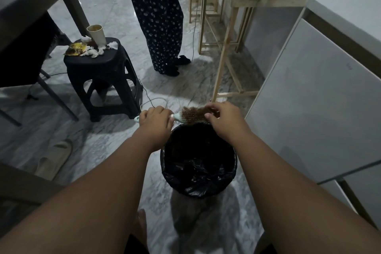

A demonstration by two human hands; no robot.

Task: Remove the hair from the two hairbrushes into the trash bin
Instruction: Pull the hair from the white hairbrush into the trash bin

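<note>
Right now we've got the hairbrush (186,116) held over the far rim of the trash bin (232,173), prob so loose hair (198,111) drops straight in. Left hand (155,122) is clenched round the handle w/ bristles up; right hand (223,120) fingers (211,107) pinch the brown clump. 2nd brush isn't in view. No brand or writing readable anywhere.

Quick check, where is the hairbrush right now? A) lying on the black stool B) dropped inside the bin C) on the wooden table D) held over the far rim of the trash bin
D: the left hand grips the hairbrush handle while the right hand pinches the hair, both just above the far rim of the trash bin.
</note>
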